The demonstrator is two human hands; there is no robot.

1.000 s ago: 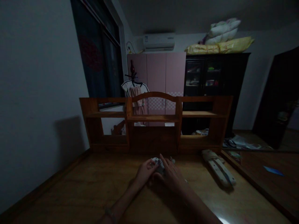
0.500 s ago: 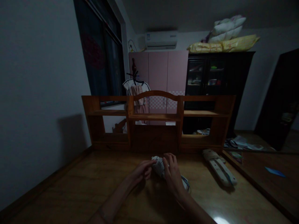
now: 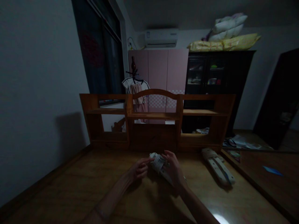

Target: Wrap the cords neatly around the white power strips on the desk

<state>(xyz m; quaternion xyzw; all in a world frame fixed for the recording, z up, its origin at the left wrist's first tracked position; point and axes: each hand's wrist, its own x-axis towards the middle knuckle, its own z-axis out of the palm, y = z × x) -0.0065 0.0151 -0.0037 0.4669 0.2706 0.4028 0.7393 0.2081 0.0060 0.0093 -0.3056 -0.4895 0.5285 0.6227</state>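
Observation:
A white power strip (image 3: pixel 167 178) lies slantwise on the wooden desk, its cord (image 3: pixel 158 162) wound in several turns around the far end. My left hand (image 3: pixel 140 169) is at that end from the left, index finger stretched onto the strip and the other fingers curled in. From the right, my right hand (image 3: pixel 174 169) bends over the wound cord, its fingers closed at the turns. The fingertips of my right hand are partly hidden, and its palm and wrist cover part of the strip.
A second power strip (image 3: pixel 218 168) with its cord wrapped around it lies to the right on the desk (image 3: pixel 93 186). A wooden shelf unit (image 3: pixel 154 115) stands along the back edge. A wall (image 3: pixel 42 109) borders the left side. Beyond the right edge is a blue item (image 3: pixel 272 170).
My right hand has turned and shifted over the strip, and the loose loop of cord near its wrist no longer shows. My left hand stays at the far end. The view has shifted slightly.

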